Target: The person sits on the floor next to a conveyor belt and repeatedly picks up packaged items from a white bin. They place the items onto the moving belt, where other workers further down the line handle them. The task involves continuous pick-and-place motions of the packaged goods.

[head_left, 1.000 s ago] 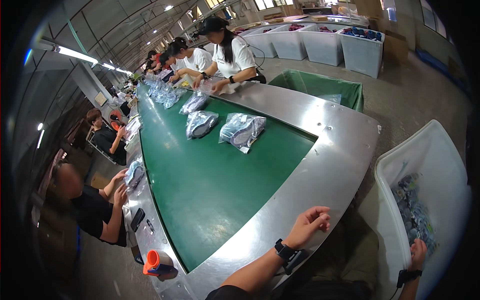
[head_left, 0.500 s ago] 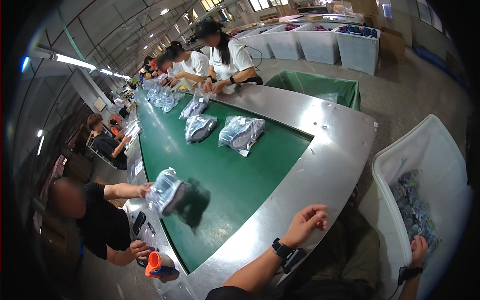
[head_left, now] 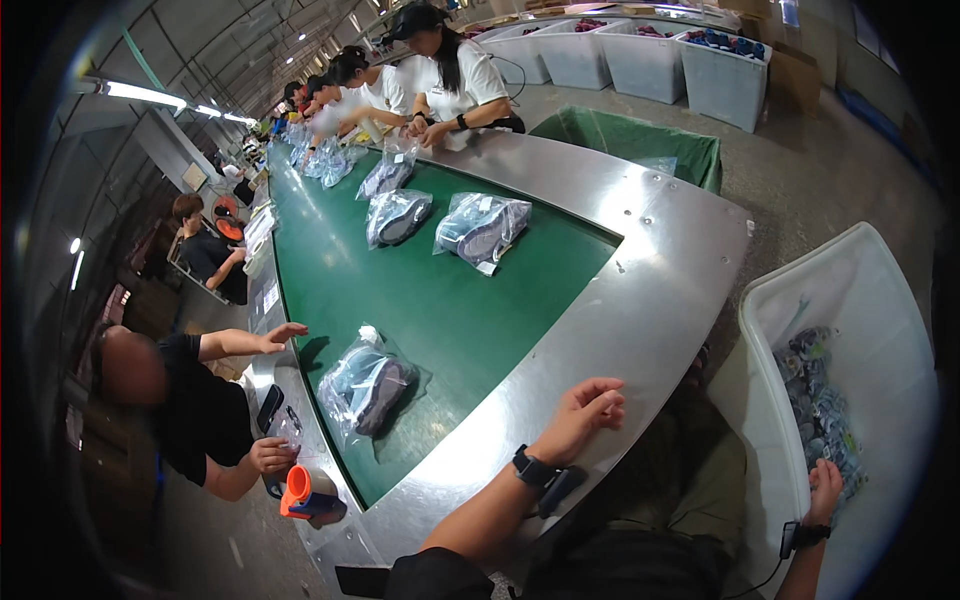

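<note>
Reaching forward from the lower edge, the left forearm lies over the metal table rim (head_left: 655, 310), its hand (head_left: 582, 412) palm inward, fingers loosely curled around nothing. The right hand (head_left: 824, 490) is raised at the near end of a white bin (head_left: 765, 415), beside a pile of blue-grey bagged items (head_left: 820, 395); whether it grips any, I cannot tell. The bin's side wall stands between the left hand and that pile. Across the green belt (head_left: 480, 340), a co-worker's open hand (head_left: 285, 338) hovers near a bagged shoe (head_left: 368, 388); an orange-mouthed cup (head_left: 302, 485) stands near the belt's corner. That shoe slants from lower left to upper right, toe direction unclear. The pile stretches lengthwise down the bin.
</note>
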`<state>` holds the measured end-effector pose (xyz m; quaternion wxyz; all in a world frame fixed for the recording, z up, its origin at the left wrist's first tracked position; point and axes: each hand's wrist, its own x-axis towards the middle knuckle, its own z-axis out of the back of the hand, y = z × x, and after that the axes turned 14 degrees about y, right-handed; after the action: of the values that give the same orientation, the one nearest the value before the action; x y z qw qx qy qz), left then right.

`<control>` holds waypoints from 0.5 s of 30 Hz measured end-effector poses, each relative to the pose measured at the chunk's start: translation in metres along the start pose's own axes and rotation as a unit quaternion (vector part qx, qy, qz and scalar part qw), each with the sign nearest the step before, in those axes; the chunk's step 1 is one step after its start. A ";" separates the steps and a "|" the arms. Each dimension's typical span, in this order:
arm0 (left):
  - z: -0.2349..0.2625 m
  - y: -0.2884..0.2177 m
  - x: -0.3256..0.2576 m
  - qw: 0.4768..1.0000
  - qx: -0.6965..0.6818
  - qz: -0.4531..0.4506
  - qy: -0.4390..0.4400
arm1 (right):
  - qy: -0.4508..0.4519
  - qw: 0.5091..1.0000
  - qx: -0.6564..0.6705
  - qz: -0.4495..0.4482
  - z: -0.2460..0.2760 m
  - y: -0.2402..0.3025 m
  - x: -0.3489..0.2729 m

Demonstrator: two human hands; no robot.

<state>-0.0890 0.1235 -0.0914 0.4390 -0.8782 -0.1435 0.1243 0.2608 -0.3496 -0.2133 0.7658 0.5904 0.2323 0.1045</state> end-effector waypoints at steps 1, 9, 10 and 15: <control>0.003 -0.006 -0.007 1.000 0.007 0.006 -0.016 | 0.000 1.000 0.000 0.005 -0.002 0.002 -0.002; 0.071 -0.068 -0.079 0.938 0.259 -0.008 -0.230 | -0.035 0.999 0.006 -0.038 -0.022 0.031 -0.018; 0.083 -0.077 -0.091 0.874 0.403 -0.034 -0.271 | -0.034 0.999 0.008 -0.017 -0.022 0.031 -0.017; 0.132 -0.117 -0.173 0.422 0.814 -0.003 -0.399 | 0.004 0.999 0.037 0.034 -0.018 0.017 -0.012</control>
<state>-0.3112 0.2253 -0.0578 0.8433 0.0366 -0.1374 0.5183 0.2432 -0.3347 -0.1982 0.7387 0.6254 0.2186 0.1238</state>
